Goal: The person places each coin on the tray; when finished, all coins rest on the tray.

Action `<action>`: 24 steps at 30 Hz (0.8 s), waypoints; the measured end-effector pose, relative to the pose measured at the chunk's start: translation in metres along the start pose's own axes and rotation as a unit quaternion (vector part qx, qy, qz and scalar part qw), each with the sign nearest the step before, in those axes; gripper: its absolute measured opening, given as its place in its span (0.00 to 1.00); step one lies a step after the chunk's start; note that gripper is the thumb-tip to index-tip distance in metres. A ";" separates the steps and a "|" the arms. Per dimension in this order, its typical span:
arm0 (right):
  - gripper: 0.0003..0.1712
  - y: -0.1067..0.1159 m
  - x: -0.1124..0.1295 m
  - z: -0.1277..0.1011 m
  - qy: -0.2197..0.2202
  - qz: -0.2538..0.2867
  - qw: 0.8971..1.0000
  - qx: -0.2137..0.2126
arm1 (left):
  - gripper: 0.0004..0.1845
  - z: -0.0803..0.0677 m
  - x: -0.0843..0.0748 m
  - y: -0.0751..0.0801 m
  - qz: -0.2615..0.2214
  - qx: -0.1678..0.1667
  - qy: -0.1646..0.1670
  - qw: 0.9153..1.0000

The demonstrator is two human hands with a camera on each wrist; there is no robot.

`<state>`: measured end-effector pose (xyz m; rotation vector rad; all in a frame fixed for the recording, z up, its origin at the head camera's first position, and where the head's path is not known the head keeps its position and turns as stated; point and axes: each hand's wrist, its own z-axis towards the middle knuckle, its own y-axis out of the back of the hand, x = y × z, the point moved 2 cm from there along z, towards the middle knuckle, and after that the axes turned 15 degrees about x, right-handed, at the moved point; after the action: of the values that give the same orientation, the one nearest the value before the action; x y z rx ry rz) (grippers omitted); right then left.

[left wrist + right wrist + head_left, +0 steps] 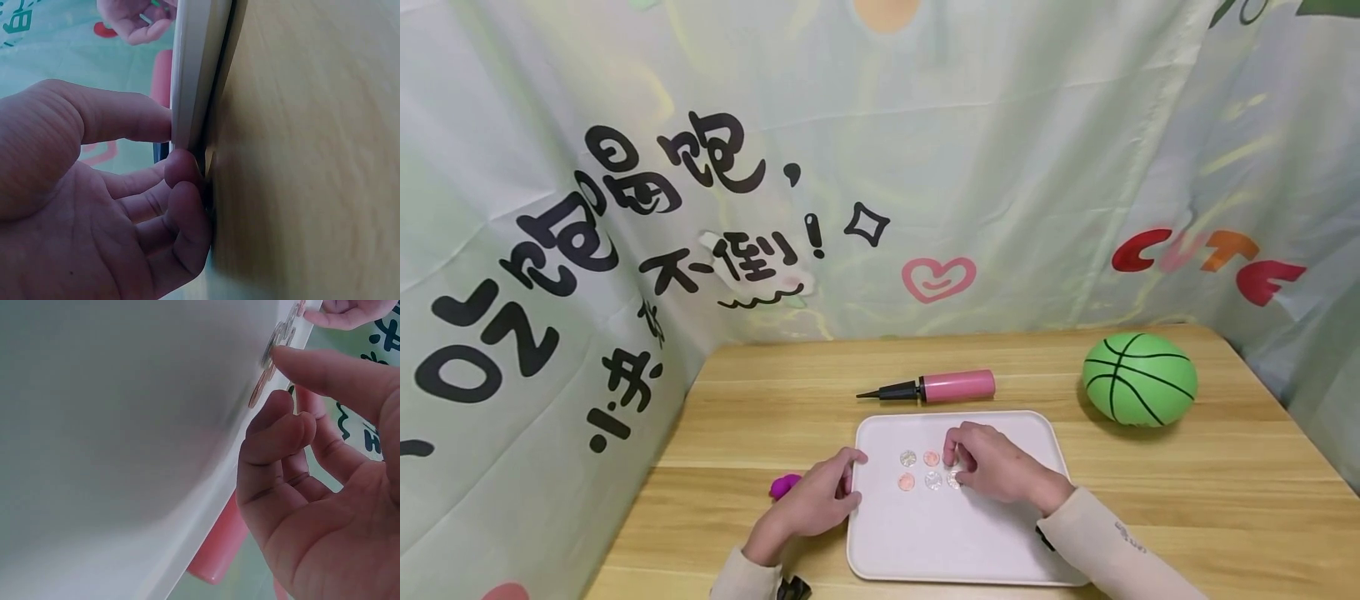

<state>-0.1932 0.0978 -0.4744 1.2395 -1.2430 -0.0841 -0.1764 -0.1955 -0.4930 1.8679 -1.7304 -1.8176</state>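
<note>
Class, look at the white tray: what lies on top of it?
On the tray lie five visible coins in two rows. The right hand rests over their right end, so any further coin beneath it is hidden.

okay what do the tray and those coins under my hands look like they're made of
The tray looks like matte plastic: pale pink-white, with a smooth moulded rim and rounded corners. The coins look like metal: some silvery with a glint, some coppery. From their look alone, real coins or play tokens cannot be told apart.
</note>
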 end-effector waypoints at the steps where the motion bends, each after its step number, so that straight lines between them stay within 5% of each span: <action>1: 0.13 -0.001 0.001 0.000 0.007 0.004 1.000 0.003 | 0.25 0.000 0.000 0.000 0.000 0.000 0.001 1.000; 10: 0.15 -0.011 0.022 0.002 0.090 -0.006 0.994 0.059 | 0.25 0.000 0.000 0.000 0.002 0.001 -0.001 1.000; 24: 0.17 -0.019 0.030 0.002 0.037 -0.064 0.995 0.072 | 0.25 0.001 0.002 0.000 0.005 0.001 -0.001 1.000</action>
<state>-0.1720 0.0696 -0.4692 1.4344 -1.1216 -0.0417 -0.1772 -0.1961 -0.4944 1.8566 -1.7382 -1.8157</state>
